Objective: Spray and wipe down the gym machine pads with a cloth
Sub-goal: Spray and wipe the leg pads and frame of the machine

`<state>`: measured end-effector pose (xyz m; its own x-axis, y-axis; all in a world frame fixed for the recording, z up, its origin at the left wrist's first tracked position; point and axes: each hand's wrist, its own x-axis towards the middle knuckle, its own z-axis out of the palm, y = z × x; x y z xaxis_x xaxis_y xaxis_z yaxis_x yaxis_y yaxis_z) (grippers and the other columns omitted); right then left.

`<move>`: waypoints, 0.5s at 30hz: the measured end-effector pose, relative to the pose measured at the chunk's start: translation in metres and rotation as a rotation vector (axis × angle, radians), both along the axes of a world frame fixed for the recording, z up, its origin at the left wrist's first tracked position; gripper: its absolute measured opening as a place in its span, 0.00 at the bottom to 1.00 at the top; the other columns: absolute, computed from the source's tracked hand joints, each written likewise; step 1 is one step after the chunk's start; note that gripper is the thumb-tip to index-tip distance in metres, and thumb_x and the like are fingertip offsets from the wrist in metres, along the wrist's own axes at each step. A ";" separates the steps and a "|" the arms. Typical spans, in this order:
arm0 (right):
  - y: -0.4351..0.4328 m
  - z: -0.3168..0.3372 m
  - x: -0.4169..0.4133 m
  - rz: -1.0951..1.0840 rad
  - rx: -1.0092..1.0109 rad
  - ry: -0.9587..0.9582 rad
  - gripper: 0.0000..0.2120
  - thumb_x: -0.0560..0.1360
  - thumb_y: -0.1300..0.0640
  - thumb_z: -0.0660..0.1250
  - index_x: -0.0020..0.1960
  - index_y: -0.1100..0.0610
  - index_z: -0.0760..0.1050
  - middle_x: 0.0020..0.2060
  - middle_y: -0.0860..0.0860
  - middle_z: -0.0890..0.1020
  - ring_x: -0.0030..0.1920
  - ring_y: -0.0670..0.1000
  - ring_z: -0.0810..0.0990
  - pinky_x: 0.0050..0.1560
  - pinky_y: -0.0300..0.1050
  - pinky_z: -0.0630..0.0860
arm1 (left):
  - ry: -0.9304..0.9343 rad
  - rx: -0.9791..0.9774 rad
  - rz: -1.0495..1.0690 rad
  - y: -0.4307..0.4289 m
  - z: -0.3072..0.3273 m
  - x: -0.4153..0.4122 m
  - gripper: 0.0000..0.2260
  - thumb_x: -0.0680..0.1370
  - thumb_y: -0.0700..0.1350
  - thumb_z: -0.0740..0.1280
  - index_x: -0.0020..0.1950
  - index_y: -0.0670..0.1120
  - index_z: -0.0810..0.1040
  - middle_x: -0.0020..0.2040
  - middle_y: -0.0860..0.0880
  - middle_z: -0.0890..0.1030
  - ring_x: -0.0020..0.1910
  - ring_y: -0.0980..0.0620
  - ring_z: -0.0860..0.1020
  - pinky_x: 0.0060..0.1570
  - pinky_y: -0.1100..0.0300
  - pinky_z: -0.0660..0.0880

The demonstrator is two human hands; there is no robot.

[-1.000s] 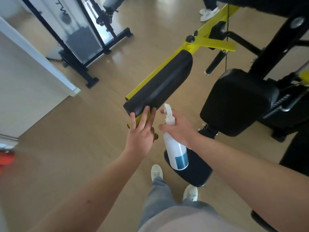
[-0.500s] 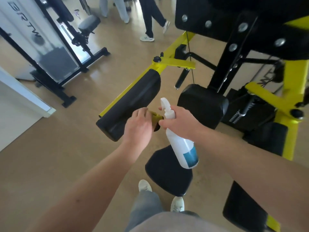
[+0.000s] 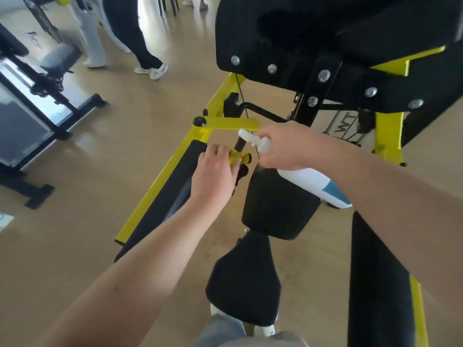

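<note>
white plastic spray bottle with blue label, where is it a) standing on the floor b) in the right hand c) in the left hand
b: the right hand grips the white plastic spray bottle by its neck; the left hand holds a bunched yellow cloth.

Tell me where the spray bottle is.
Head view, right of centre: the spray bottle is in the right hand above the square black pad, nozzle pointing left toward the yellow cloth in the left hand.
</note>
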<state>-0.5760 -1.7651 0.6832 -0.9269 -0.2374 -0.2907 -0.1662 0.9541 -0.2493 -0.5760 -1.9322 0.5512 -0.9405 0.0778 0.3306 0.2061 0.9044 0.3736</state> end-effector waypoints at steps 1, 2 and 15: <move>0.000 -0.002 -0.007 0.003 0.042 -0.003 0.22 0.77 0.54 0.67 0.71 0.50 0.74 0.47 0.51 0.79 0.47 0.53 0.80 0.53 0.53 0.80 | -0.019 0.019 -0.006 0.001 0.000 -0.007 0.16 0.83 0.54 0.63 0.62 0.42 0.77 0.57 0.44 0.77 0.53 0.45 0.76 0.49 0.55 0.74; 0.000 -0.004 -0.013 0.006 0.074 -0.011 0.24 0.77 0.53 0.68 0.73 0.49 0.73 0.48 0.50 0.78 0.48 0.52 0.79 0.54 0.53 0.81 | -0.034 0.035 -0.011 0.001 -0.001 -0.013 0.17 0.84 0.54 0.63 0.63 0.43 0.77 0.58 0.44 0.77 0.54 0.45 0.76 0.50 0.56 0.73; 0.015 -0.048 -0.087 0.011 0.187 0.036 0.22 0.77 0.53 0.65 0.71 0.47 0.72 0.45 0.48 0.75 0.47 0.54 0.77 0.51 0.54 0.80 | -0.119 0.175 0.019 0.014 -0.020 -0.063 0.15 0.82 0.53 0.66 0.62 0.42 0.77 0.60 0.45 0.76 0.57 0.46 0.75 0.52 0.62 0.67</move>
